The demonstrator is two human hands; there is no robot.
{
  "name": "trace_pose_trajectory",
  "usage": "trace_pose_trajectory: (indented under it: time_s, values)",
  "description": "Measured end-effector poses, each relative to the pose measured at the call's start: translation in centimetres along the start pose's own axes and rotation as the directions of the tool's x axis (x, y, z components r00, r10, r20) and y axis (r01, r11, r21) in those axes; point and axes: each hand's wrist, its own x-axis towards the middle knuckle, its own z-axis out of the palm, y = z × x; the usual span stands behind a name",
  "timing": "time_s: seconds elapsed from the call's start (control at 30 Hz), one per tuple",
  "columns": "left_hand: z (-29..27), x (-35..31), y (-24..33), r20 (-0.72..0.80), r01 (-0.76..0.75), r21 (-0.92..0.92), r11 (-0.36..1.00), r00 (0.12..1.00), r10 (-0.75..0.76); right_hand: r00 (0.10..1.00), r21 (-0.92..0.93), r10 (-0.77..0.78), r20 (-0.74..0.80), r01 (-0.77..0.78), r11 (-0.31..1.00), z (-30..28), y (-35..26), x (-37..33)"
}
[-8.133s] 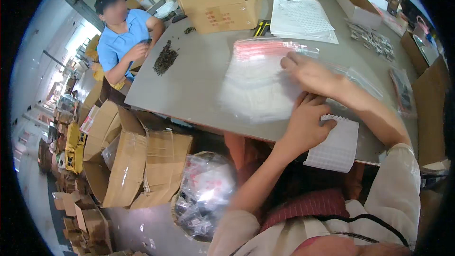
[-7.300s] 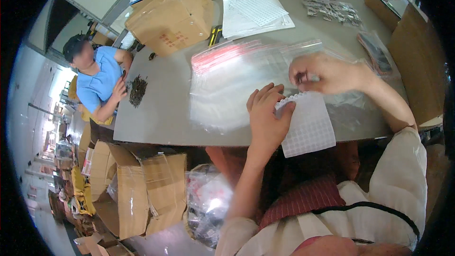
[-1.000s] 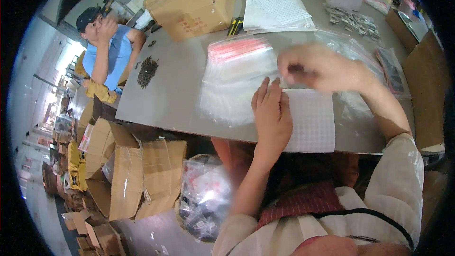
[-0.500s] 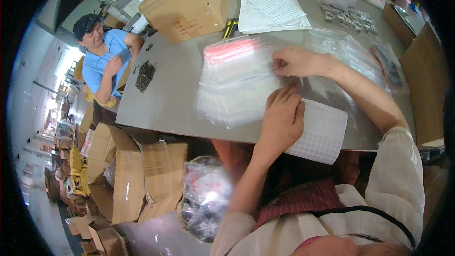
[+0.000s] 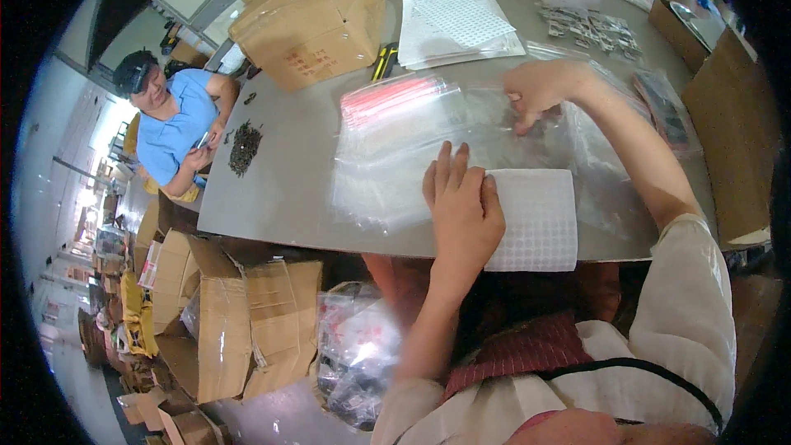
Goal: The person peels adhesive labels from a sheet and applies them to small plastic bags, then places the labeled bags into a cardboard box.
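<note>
My left hand lies with its fingers stretched out and apart, over the edge of a stack of clear zip bags with red closures. Its thumb side rests beside a white sheet of small round stickers at the table's near edge. My right hand is over a clear bag to the right of the stack. Its fingers are curled, and one fingertip points down onto the plastic. Whether anything small is between its fingers is hidden.
A cardboard box, a yellow-black cutter and papers with a sticker sheet stand or lie behind the bags. Metal parts lie far right. Dark small pieces are at left, near a person in blue. Open cartons stand below.
My right hand has moved right and now points down at the plastic. My left hand has shifted left with its fingers straighter. The sticker sheet lies straighter. The other person's hands have lowered.
</note>
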Motion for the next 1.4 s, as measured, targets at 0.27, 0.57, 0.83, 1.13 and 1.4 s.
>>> trace_pose_trajectory:
  time_s: [0.27,0.57,0.83,1.13,1.4]
  values:
    - [-0.1,0.5,0.4,0.213,-0.046,-0.208,0.977,0.973,0.091,0.766,0.074,-0.558,-0.319,0.607,0.791,1.6,-2.8,0.4]
    - [-0.5,0.6,0.6,0.302,0.003,-0.327,0.945,0.948,0.101,0.68,-0.262,-0.488,-0.547,0.414,0.872,6.4,-3.1,3.9]
    - [-0.8,0.5,0.8,0.24,-0.109,-0.202,0.973,0.958,0.157,0.843,0.054,-0.253,-0.475,0.315,0.948,2.8,-0.5,1.5]
    - [-0.3,0.3,0.5,0.19,-0.066,-0.038,0.997,0.979,0.072,0.834,0.054,-0.436,-0.339,0.48,0.876,-3.0,-2.3,-8.2]
    - [-0.8,0.5,0.7,0.374,-0.106,-0.366,0.924,0.893,0.251,0.828,0.07,-0.382,-0.41,0.446,0.892,-5.5,1.2,-11.1]
